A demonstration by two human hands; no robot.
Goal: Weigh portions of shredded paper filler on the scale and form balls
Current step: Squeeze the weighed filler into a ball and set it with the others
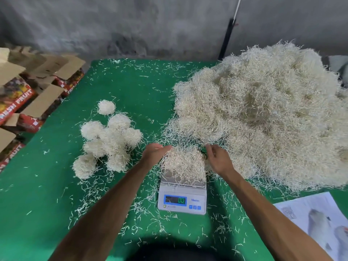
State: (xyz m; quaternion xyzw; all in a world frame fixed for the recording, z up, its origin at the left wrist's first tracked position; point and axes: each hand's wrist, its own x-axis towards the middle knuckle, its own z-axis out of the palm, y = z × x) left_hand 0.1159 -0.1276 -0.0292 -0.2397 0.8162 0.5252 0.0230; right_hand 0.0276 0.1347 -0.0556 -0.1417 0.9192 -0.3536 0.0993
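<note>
A small white digital scale (182, 199) stands on the green table (47, 194), its display lit. On its platform lies a loose portion of shredded paper (185, 163). My left hand (155, 152) is at the portion's left side with fingers straight, touching it. My right hand (218, 159) is at its right side, fingers loosely curved against the shreds. To the right rises a big pile of shredded paper filler (267, 113). Several formed balls (109, 140) lie clustered to the left of the scale.
Stacked red fruit cartons (24, 95) with open flaps stand off the table's left edge. A printed sheet (320, 217) lies at the front right. Loose shreds are scattered over the green cloth. A grey wall and a black pole (227, 38) are behind.
</note>
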